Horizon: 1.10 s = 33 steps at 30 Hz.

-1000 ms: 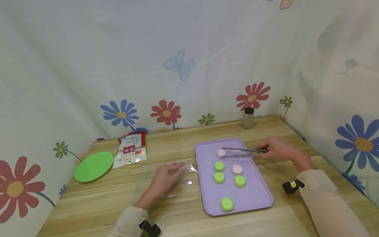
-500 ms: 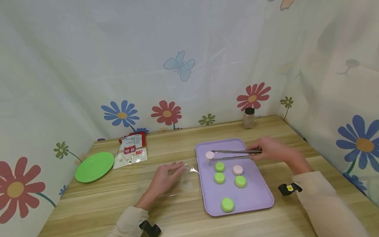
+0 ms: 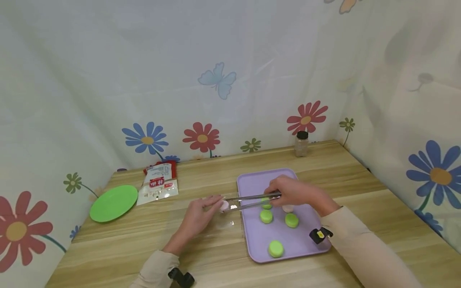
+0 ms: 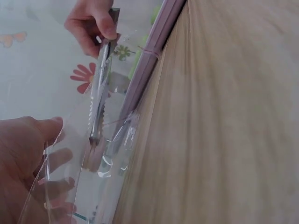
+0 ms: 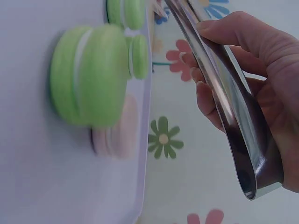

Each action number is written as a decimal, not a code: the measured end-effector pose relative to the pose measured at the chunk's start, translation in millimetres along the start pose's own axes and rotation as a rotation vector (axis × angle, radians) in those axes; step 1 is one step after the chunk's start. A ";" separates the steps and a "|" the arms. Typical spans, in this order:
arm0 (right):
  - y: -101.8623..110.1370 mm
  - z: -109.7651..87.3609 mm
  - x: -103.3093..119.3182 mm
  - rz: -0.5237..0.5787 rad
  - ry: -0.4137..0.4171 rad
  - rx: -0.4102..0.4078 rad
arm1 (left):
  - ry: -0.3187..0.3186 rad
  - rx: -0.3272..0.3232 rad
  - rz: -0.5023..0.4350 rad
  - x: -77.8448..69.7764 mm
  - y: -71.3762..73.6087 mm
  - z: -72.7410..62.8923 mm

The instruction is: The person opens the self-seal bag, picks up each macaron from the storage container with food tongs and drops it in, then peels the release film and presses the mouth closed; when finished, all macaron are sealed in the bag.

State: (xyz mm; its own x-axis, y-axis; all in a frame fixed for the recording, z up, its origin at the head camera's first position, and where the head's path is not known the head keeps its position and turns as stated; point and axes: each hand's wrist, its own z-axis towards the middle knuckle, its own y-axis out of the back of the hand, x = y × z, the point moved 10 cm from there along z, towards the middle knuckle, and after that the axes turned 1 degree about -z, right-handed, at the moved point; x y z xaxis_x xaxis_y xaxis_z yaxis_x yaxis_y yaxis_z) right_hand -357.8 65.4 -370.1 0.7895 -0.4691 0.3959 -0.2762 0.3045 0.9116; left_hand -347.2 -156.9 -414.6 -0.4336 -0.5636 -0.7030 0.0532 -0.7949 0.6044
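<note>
My right hand (image 3: 293, 190) grips metal tongs (image 3: 253, 197), reaching left across the purple tray's edge. At their tips a pink macaron (image 3: 224, 206) sits beside my left fingers, at the mouth of a clear plastic bag (image 3: 227, 228). My left hand (image 3: 197, 218) holds that bag on the table; in the left wrist view its fingers (image 4: 58, 158) show through the film. Several green macarons (image 3: 276, 249) and another pink macaron (image 5: 117, 133) lie on the tray (image 3: 306, 244). In the head view that pink one is partly hidden by my right hand.
A green plate (image 3: 113, 203) lies at the left, near a red and white food packet (image 3: 158, 184). At the back right stands a small black-lidded jar (image 3: 301, 144). A flower-printed curtain (image 3: 230, 100) borders the wooden table (image 3: 201, 264).
My right hand has carried the pink macaron in the tongs leftward from the tray's far part to the bag beside my left hand. The left hand has stayed nearly still.
</note>
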 end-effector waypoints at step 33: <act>-17.4 67.3 12.7 -0.053 0.024 0.032 | -0.061 -0.040 -0.022 -6.8 1.9 1.7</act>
State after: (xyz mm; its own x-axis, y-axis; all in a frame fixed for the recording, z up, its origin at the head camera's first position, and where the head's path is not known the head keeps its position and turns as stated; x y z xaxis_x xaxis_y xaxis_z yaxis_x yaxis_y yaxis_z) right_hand -379.8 -1.7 -373.5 0.8164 -0.4636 0.3443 -0.2506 0.2527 0.9345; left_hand -345.7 -154.3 -408.0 -0.4893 -0.5324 -0.6908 0.0785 -0.8157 0.5731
